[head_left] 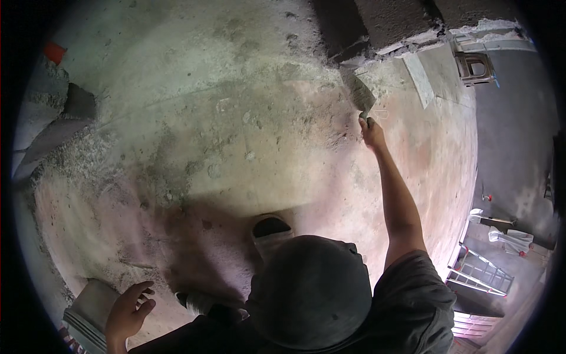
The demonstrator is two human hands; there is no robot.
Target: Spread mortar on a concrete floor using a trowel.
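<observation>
My right hand (371, 131) grips the handle of a mortar-coated trowel (359, 89), its blade angled up at the lower edge of rough dark blocks (395, 26) at the top. Down at the lower left, my left hand (132, 307) has its fingers loosely bent and apart, holding nothing, beside grey stacked objects (91, 307) that may be buckets. Under the trowel lies a dusty, stained concrete floor (247, 135). A dark rounded form (309, 289) covers the bottom middle, with a sandalled foot (271, 230) just above it.
Broken grey blocks (53, 118) and a small orange item (54, 52) sit at the left. A pale board (418, 79) lies right of the trowel. Farther right are a plastic stool (474, 68), white bagged items (510, 239) and an aluminium ladder (480, 274).
</observation>
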